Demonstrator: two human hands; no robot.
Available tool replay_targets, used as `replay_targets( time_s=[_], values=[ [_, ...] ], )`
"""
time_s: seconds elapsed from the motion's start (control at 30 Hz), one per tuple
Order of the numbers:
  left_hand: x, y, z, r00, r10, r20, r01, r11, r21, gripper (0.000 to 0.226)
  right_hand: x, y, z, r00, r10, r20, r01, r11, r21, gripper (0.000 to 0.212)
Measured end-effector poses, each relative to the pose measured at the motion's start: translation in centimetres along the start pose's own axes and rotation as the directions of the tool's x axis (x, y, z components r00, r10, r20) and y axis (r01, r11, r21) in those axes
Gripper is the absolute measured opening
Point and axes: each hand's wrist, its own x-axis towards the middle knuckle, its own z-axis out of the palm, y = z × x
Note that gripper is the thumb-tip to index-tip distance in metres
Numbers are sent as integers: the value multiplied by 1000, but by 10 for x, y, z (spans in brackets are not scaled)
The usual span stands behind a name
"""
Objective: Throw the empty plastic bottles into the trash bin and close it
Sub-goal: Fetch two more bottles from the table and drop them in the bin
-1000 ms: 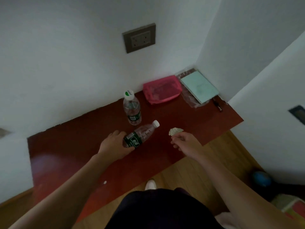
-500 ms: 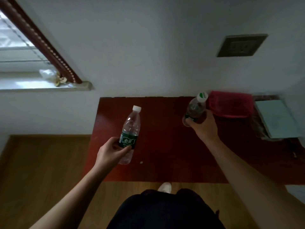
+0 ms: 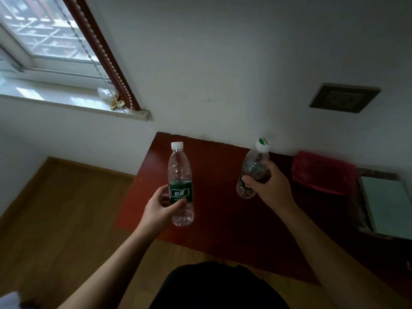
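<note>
Over the table, left hand grips white-capped bottle (empty); right hand grips green-capped bottle.

Blurred bottle, its label largely behind the right hand; pale green pad partly beyond the right edge

Your left grip round the green label of a white-capped bottle, cap well above the grip, your right grip round a second bottle, tilted, red desk beneath both, pink pouch near the right grip.
</note>
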Motion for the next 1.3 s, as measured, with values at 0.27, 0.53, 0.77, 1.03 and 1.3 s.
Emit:
replay_targets(
  time_s=[0.27, 0.53, 0.77, 1.03, 1.3],
  values=[
    [-93, -37, 11, 958, -121, -261, 80, 983, -162, 56, -40, -2, -4, 923, -53, 381, 78, 996, -51, 49],
    [-266, -159, -10, 666, -464, -584, 331, 886, -325, 57, -111, -18, 97, 642, -123, 757, 259, 964, -63, 43],
    [-412, -241, 1, 311, -661, -683, 419, 740, -525, 67, -184, -50, 182, 400, -140, 906, 444, 894, -58, 38],
    [-471, -302, -9, 144, -784, -604, 431, 599, -675, 59, -224, -60, 254, 340, -61, 938, 499, 857, -125, 48],
    [-435, -323, -99, 223, -725, -652, 377, 681, -628, 49, -222, -52, 301, 477, -5, 879, 472, 845, -252, 67]
  ],
)
